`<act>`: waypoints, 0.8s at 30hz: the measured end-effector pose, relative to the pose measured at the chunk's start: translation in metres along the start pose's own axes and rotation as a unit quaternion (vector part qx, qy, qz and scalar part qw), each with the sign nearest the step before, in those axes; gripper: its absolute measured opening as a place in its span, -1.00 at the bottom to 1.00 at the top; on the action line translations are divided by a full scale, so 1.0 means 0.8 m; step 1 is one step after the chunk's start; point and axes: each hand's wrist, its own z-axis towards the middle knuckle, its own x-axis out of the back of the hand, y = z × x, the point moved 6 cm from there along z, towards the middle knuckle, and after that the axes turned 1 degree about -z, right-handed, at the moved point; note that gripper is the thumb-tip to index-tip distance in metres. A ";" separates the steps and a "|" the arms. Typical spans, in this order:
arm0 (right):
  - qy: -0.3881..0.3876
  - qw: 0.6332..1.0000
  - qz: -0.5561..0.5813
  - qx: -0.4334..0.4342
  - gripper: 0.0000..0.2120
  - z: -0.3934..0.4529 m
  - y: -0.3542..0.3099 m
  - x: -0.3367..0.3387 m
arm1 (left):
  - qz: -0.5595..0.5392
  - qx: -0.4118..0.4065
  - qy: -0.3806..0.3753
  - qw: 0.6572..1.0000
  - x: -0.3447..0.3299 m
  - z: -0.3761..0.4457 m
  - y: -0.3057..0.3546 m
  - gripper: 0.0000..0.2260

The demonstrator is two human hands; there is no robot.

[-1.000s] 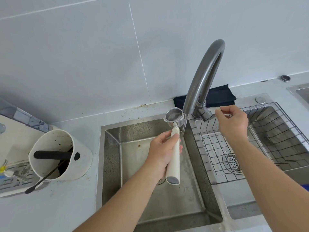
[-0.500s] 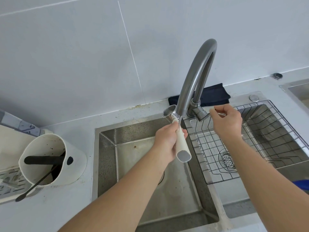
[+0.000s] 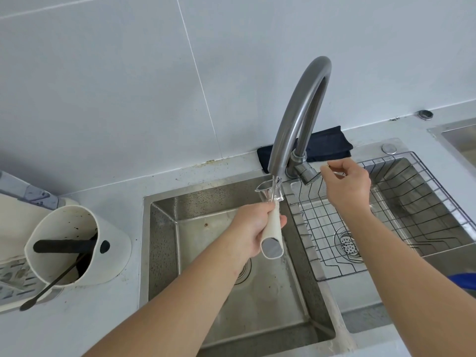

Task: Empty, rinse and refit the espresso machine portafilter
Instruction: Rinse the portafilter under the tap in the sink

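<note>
Portafilter (image 3: 271, 217) — basket away, handle toward camera — in left hand (image 3: 253, 228).

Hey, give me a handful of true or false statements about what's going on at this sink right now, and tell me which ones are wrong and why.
1. The left hand holds the portafilter by its cream handle. True.
2. Water from the faucet runs onto the portafilter's metal head. True.
3. The right hand grips the portafilter too. False: it is at the faucet's lever, away from the portafilter.
4. The portafilter is held over the basin with the wire rack. False: it is over the left basin, which has no rack.
5. A dark folded cloth lies behind the faucet against the wall. True.
6. The white container on the counter sits right of the sinks. False: it is to the left.
</note>
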 end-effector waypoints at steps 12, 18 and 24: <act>0.002 1.000 -0.001 -0.003 -0.91 0.001 -0.001 0.000 | 0.213 -0.045 0.000 0.976 0.039 -0.019 -0.020 -0.85; 0.002 1.000 -0.005 0.003 -0.91 -0.001 -0.002 0.001 | 0.275 -0.096 -0.002 0.957 0.052 -0.022 -0.021 -0.86; 0.003 1.000 0.000 -0.001 -0.89 0.002 0.001 0.001 | 0.284 -0.151 0.004 0.947 0.073 -0.029 -0.014 -0.77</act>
